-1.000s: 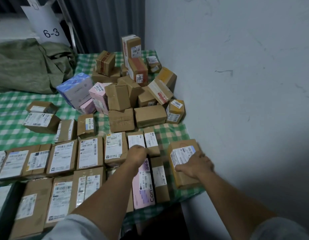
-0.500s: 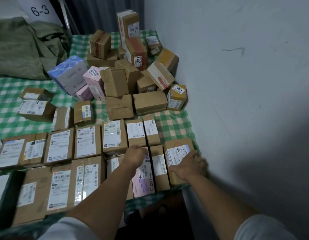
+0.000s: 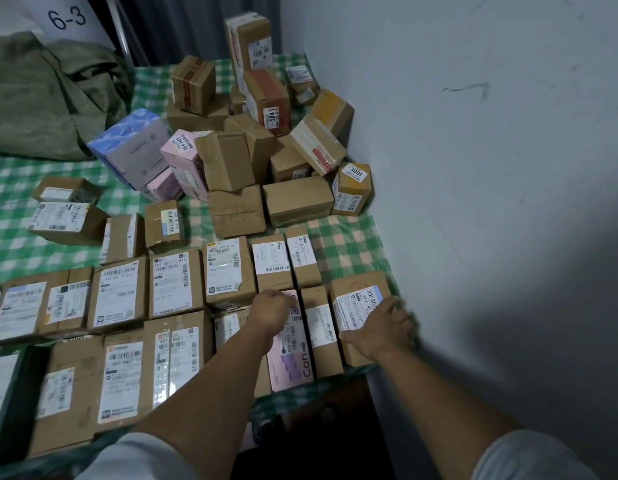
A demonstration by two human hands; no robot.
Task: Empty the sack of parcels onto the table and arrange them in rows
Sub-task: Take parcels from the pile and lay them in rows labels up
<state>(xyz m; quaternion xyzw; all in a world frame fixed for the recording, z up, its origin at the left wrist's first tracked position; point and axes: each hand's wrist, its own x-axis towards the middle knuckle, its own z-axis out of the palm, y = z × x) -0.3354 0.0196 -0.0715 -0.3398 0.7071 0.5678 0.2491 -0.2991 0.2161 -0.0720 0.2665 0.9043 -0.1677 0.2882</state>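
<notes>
Right hand [image 3: 380, 329] fingers wrap the brown box [image 3: 356, 299], now slid snug against the row | left hand [image 3: 271, 308] curled on pink parcel [image 3: 293, 358], grip unclear | pile [image 3: 238, 161] beyond the fingers waits.

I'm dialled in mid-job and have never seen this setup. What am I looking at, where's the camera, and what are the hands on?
There is no machine here: a person works with bare hands. The one picture comes from a camera worn on the head, looking forward and down, so the two arms entering from below are the person's own. The table has a green checked cloth and stands against a wall. Nearest the person, parcels lie label-up in rows. Behind them is an unsorted pile, and at far left lies the green sack. The left hand rests, fingers curled, on the far end of a pink parcel; whether it grips it I cannot tell. The right hand holds the brown box at the right end, fingers round its right side.
</notes>
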